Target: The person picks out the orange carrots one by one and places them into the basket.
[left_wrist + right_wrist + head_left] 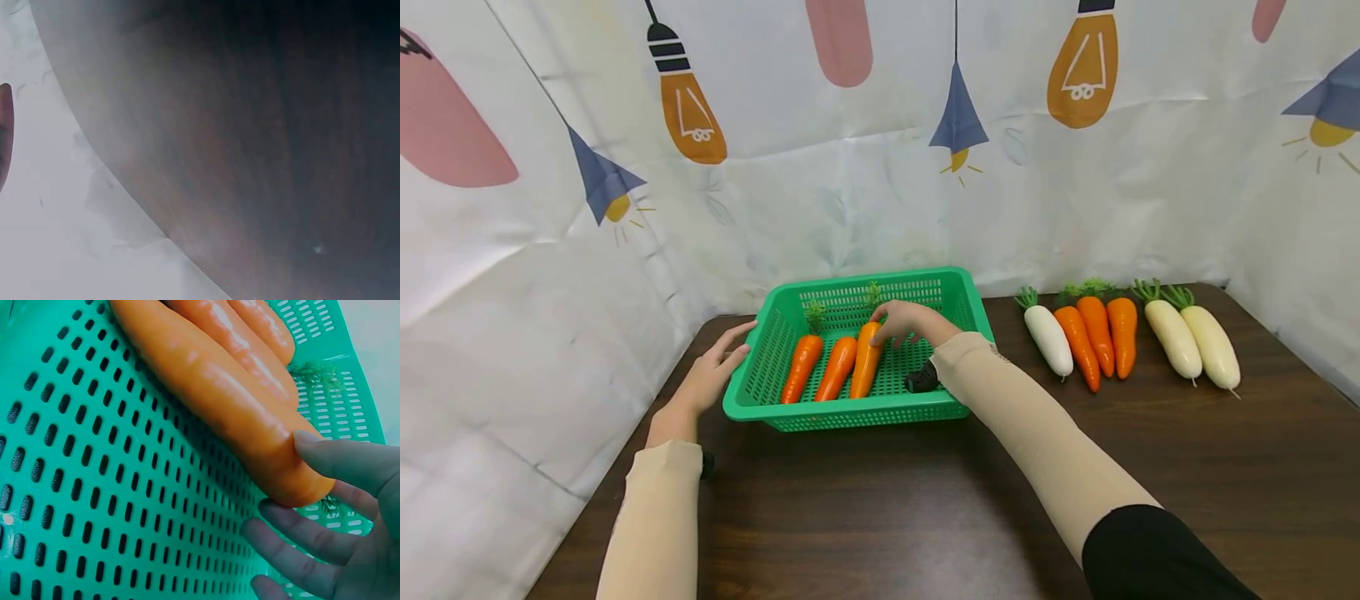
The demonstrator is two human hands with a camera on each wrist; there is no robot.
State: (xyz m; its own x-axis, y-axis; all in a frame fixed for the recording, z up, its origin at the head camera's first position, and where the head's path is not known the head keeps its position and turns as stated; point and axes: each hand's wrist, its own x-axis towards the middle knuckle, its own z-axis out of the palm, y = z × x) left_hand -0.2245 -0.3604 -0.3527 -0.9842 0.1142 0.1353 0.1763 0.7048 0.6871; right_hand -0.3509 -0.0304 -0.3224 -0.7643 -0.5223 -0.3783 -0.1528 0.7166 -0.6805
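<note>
A green plastic basket point(850, 414) stands at the back of the table, with three orange carrots inside. The leftmost carrot point(802, 367) and middle carrot point(837, 369) lie beside the rightmost carrot point(865, 367). My right hand point(904, 322) reaches into the basket and holds that rightmost carrot by its leafy end. In the right wrist view the thumb point(340, 459) lies on top of the carrot point(244, 412), fingers spread below its end. My left hand point(706, 377) is at the basket's left rim, fingers extended and fingertips right at the edge.
Right of the basket lie a white radish point(1048, 340), several more carrots point(1096, 333) and two pale radishes point(1174, 339), leaves toward the back. A patterned white cloth point(865, 208) hangs behind the dark wooden table point(850, 508) and along its left side.
</note>
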